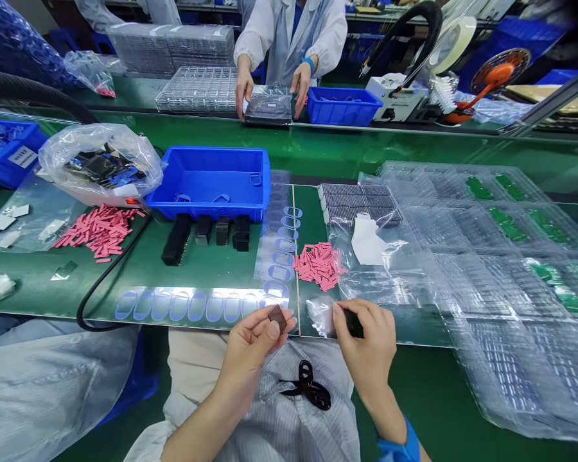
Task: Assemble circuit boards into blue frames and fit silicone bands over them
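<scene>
Between the thumb and fingers of my left hand (255, 346) is a small flat dark-brown square piece (277, 317), held just over the bench's front edge. My right hand (368, 340) is closed at the same edge, its fingers curled. Something black (353, 323) shows under those fingers, partly hidden; its kind I cannot make out. A whitish translucent wad (320, 316) lies beside the right fingertips. Just beyond the hands sits a heap of pink strips (320, 265). Blue-rimmed oval film pieces (196, 306) run along the front edge, and others form a column farther back.
Black blocks (176, 240) stand before a blue bin (212, 154). Another pink heap (101, 231) and a bag of dark parts (101, 157) lie left. Stacked clear trays (486, 269) overhang the edge at right. Across the bench, a co-worker's hands (243, 86) handle a bundle.
</scene>
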